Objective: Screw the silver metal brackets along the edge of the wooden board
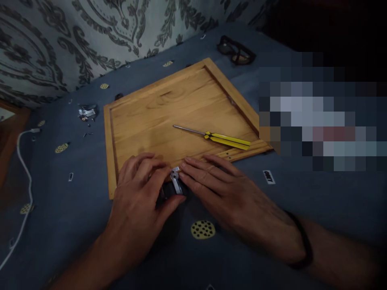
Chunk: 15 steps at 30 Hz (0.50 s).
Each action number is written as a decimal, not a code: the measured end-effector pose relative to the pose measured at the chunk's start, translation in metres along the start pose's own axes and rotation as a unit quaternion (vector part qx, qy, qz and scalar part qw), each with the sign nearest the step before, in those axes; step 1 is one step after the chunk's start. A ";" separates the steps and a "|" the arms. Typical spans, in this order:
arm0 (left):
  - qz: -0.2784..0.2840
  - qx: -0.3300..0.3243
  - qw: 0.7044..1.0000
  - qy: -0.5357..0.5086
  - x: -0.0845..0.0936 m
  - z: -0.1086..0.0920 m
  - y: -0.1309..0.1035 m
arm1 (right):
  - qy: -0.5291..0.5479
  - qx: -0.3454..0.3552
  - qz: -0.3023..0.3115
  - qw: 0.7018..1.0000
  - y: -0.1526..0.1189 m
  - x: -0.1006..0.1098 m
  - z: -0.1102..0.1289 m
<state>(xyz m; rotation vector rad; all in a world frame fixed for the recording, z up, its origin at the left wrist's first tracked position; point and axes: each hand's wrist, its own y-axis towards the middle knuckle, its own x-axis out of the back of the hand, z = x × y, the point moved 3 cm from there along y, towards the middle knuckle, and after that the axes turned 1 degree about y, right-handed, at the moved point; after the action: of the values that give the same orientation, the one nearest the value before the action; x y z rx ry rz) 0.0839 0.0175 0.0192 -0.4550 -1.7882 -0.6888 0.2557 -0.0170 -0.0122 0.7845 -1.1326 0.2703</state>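
Observation:
A small metal cabinet hinge (175,177) sits at the near edge of a framed wooden panel (157,108), which lies on a blue patterned cloth. My left hand (137,193) curls around the hinge, index finger on one side and thumb below it; part of the hinge is hidden behind these fingers. Stretched out flat, the fingers of my right hand (223,189) rest on the panel's near rail, their tips close beside the hinge. On the panel, just beyond my hands, lies a screwdriver (211,137) with a yellow handle, its shaft pointing left.
Left of the panel is a small pile of metal hardware (87,112) with loose screws. A white cable (30,181) runs down the left side. Dark-framed glasses (236,50) lie at the back right. Patterned fabric (121,24) rises behind. A blurred patch covers the right.

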 end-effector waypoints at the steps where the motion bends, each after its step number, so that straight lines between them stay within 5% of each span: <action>1: -0.001 0.000 1.000 0.000 0.000 0.000 0.000 | 0.001 0.000 0.000 1.000 0.000 0.000 0.000; 15: 0.012 0.008 1.000 -0.007 0.000 -0.001 0.000 | 0.017 -0.026 -0.013 0.999 -0.003 -0.006 0.002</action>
<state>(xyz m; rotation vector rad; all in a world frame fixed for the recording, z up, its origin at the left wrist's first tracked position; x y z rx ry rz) 0.0845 0.0169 0.0191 -0.4703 -1.7967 -0.6567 0.2537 -0.0197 -0.0184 0.7460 -1.0934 0.2310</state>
